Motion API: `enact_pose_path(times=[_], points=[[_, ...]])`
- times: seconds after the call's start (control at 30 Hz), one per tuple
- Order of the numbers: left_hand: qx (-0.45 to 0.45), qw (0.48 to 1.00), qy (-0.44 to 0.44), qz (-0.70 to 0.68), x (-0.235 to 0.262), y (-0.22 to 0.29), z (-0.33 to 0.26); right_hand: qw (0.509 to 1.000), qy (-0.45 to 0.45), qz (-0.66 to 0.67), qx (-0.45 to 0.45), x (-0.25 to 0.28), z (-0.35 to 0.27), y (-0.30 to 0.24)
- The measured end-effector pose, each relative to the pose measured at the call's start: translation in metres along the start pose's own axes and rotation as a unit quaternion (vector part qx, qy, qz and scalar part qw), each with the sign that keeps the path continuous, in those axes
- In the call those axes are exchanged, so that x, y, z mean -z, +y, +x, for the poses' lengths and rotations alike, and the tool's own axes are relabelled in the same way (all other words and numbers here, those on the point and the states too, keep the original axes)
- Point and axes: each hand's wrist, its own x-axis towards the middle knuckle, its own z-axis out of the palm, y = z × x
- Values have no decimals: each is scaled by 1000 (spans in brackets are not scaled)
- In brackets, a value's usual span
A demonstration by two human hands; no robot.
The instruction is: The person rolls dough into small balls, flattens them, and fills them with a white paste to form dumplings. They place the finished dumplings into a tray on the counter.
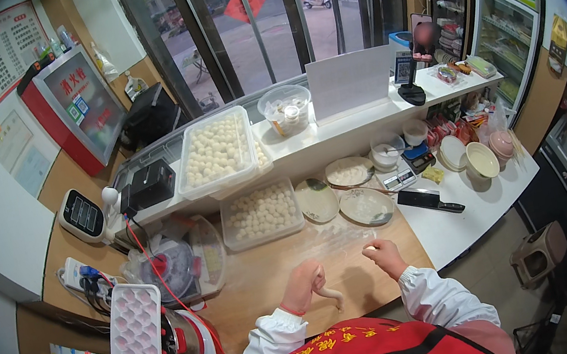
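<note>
Head view: Left hand (pixel 301 288) clenched round a pale, soft dough rope (pixel 329 294), which trails over the near part of the flour-dusted, light-brown wooden desk (pixel 246 292). Right hand (pixel 387 258) closed, pinching a small white dough piece (pixel 369 248). Desk's far side: translucent rectangular plastic tub (pixel 267 239) of white balls (pixel 259 211). Room: tall dark-framed glass doors (pixel 275 39) ahead; green-topped, glass-fronted fridge (pixel 505 34), right.

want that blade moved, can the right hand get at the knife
Probably yes: the knife lies ahead and rightward of the right hand, nothing seen between them, though that hand holds a dough piece.
</note>
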Motion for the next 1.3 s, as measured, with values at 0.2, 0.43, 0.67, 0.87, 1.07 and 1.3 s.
enact_pose_path(times=[0.2, 0.43, 0.67, 0.87, 1.07, 1.3], points=[[130, 990, -2, 51, -10, -13, 10, 982, 43, -174, 68, -6, 13, 13], [140, 990, 17, 28, -34, -2, 12, 959, -185, -42, 210, -11, -29, -98], [105, 967, -200, 118, -3, 10, 15, 958, -184, 72, 209, -4, -32, -125], [149, 981, -113, -57, -20, 11, 1, 952, -174, 71, 241, 0, -38, -134], [130, 977, -110, -125, -21, 4, -1, 956, -112, 66, 261, 1, -38, -115], [24, 999, -21, 19, -17, 9, 4, 974, -129, 172, 75, 20, -28, -104]])
